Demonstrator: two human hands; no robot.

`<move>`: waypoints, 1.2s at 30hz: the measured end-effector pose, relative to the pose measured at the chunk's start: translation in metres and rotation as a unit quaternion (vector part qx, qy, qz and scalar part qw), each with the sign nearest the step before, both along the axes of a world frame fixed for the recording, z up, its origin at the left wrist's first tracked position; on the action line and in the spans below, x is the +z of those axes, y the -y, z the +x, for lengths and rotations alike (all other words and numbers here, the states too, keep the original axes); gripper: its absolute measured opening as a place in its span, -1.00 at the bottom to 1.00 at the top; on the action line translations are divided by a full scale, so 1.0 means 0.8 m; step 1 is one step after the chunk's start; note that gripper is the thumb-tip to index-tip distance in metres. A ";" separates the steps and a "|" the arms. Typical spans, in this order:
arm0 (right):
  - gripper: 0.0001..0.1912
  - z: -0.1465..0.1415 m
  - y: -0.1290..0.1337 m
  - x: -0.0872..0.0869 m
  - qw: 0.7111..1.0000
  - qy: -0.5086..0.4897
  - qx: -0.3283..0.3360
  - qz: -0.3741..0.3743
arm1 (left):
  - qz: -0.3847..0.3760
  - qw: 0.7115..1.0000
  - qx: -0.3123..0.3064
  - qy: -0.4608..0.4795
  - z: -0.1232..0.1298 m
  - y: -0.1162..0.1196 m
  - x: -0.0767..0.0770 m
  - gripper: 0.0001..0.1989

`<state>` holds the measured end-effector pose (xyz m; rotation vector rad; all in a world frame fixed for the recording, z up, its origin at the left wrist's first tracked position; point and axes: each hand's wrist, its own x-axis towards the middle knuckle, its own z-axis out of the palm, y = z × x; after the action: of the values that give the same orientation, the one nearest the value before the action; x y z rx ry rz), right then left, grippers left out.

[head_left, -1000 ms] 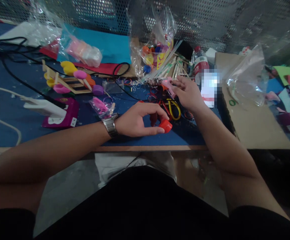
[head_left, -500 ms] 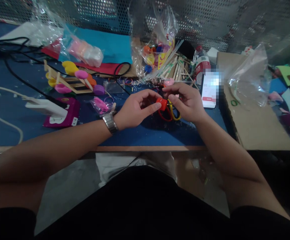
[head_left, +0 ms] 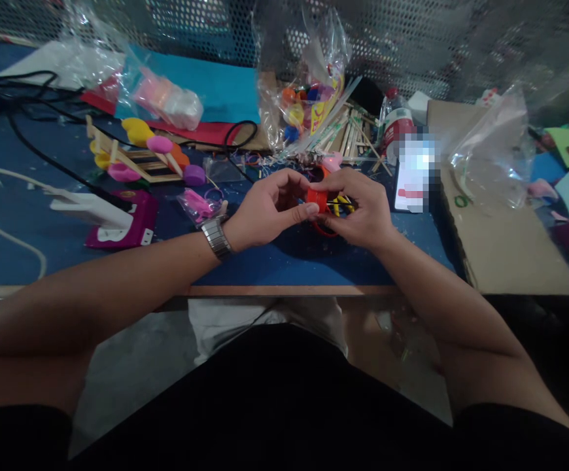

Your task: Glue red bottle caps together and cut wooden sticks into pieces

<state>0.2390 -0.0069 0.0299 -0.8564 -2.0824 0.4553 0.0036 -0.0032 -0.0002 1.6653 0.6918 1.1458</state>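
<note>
Over the blue table mat (head_left: 284, 265), a small rounded red piece that looks like modelling clay (head_left: 318, 198) is pinched between thumb and fingers of my left hand (head_left: 277, 206). My right hand (head_left: 360, 203) closes on the same piece from the other side, its fingertips pressing the edge. A thin dark stick (head_left: 339, 203) shows between the red piece and my right palm. Beneath the right hand lie scissors with red and yellow handle loops (head_left: 327, 230), partly covered by it. To the left stands a wooden-stick model (head_left: 154, 171) with coloured clay-like pieces on it.
A purple power socket with a white plug (head_left: 142, 219) sits left, its cables trailing. Behind are bags of coloured balls (head_left: 294, 114), wooden sticks (head_left: 350, 137) and a bottle (head_left: 396, 124). A lit phone (head_left: 409, 190) and a cardboard sheet (head_left: 505, 255) are at right.
My right hand has moved left and its thumb and fingers have closed on the red piece. My left hand keeps its pinch almost unmoved.
</note>
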 end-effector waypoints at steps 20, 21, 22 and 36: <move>-0.47 0.008 0.009 0.007 0.998 -0.033 -0.030 -0.044 | 0.020 0.999 -0.010 0.029 -0.002 -0.005 0.002 -0.39; -0.47 0.008 0.009 0.006 0.998 -0.036 -0.028 -0.049 | 0.019 0.999 -0.010 0.030 -0.003 -0.005 0.002 -0.39; -0.48 0.009 0.009 0.004 0.997 -0.042 -0.024 -0.057 | 0.019 0.999 -0.011 0.029 -0.003 -0.005 0.002 -0.39; -0.60 0.003 0.002 -0.011 0.982 -0.148 0.039 -0.109 | 0.040 0.999 0.007 0.017 -0.002 -0.005 0.001 -0.40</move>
<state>0.2418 -0.0086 0.0211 -0.7788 -1.8173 0.8144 0.0017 0.0008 0.0010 1.7063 0.6438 1.2229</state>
